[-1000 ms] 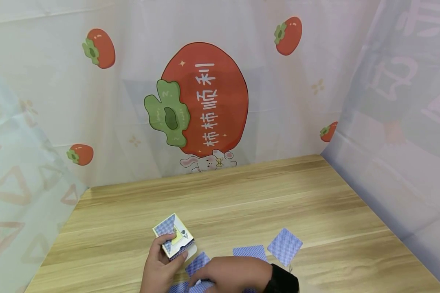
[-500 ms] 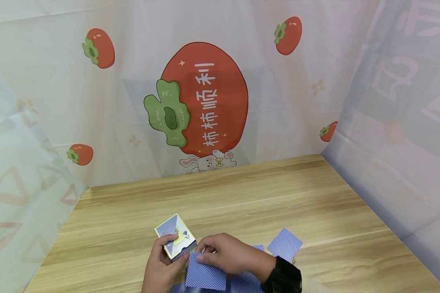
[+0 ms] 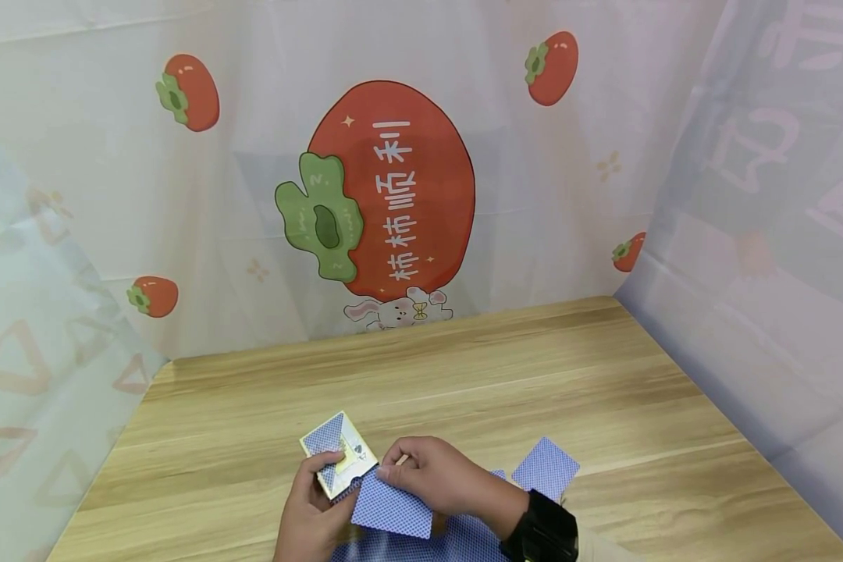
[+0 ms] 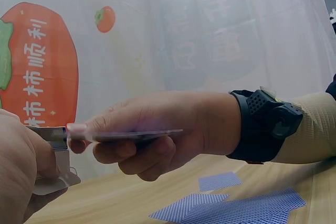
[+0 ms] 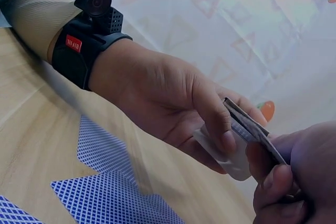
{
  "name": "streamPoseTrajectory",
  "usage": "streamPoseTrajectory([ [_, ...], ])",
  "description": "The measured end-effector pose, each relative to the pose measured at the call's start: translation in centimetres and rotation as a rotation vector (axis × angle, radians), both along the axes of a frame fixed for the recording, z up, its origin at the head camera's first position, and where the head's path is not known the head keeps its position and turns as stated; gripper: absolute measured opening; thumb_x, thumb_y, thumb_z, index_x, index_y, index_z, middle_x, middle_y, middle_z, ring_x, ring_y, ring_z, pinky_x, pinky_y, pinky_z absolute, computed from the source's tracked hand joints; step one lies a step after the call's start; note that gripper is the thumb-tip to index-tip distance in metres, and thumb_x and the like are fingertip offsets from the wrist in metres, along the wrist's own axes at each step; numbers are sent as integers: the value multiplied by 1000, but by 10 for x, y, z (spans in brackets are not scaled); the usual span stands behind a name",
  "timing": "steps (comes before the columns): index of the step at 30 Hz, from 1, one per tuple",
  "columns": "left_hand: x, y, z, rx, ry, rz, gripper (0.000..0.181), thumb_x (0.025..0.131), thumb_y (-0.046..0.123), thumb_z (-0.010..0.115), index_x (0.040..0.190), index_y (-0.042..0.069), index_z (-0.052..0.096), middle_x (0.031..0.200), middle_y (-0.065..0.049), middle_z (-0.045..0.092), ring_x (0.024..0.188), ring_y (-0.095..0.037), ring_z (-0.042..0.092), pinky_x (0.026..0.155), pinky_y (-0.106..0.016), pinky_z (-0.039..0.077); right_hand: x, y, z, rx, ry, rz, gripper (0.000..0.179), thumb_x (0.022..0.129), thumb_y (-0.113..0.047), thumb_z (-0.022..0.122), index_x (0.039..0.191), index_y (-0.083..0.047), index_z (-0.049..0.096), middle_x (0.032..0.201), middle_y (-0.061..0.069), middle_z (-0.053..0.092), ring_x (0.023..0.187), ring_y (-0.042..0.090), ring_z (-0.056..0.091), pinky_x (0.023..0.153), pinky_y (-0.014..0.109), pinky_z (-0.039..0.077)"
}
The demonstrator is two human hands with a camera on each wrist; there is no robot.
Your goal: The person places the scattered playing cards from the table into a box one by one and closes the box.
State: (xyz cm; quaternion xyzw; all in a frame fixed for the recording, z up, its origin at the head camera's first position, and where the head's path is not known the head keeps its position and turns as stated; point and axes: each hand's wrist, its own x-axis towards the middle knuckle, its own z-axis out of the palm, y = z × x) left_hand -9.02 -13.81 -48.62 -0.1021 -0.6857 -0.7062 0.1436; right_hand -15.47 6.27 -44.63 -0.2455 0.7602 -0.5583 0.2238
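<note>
My left hand [image 3: 307, 511] grips a playing card box [image 3: 358, 454], white and yellow with a blue pattern and an ace printed on its face. The box's open end points toward my right hand [image 3: 441, 478], which pinches a blue-backed playing card [image 3: 393, 505] between thumb and fingers. That card's far edge meets the box opening; how far it reaches inside is hidden. Seen edge-on in the left wrist view, the held card [image 4: 142, 135] lies nearly level. A pale box flap [image 5: 239, 160] hangs beside my left thumb in the right wrist view.
Blue-backed cards [image 3: 464, 544] lie partly overlapped on the wooden table [image 3: 464, 390] beneath my hands. Another card [image 3: 548, 464] lies apart to the right. Cloth walls with persimmon prints [image 3: 393, 187] enclose the table at the back and sides.
My right hand has picked a card up off the table and brought it up to the box opening. Over the last half second the card has shifted slightly closer. The left hand keeps the box nearly still.
</note>
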Motion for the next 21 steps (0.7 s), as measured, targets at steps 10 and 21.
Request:
streamPoseTrajectory([
  [10, -1, 3, 0, 66, 29, -44, 57, 80, -25, 62, 130, -11, 38, 123, -26, 39, 106, -10, 64, 80, -23, 59, 6, -5, -3, -40, -64, -39, 16, 103, -31, 61, 99, -15, 63, 63, -1, 62, 51, 10, 58, 44, 20, 42],
  [21, 1, 2, 4, 52, -86, 44, 64, 80, -25, 61, 136, -9, 35, 129, -39, 37, 106, -8, 65, 81, -21, 58, 14, -6, 3, -40, -195, -81, 14, 102, -35, 60, 108, -23, 61, 60, 6, 59, 31, 10, 41, 31, 23, 33],
])
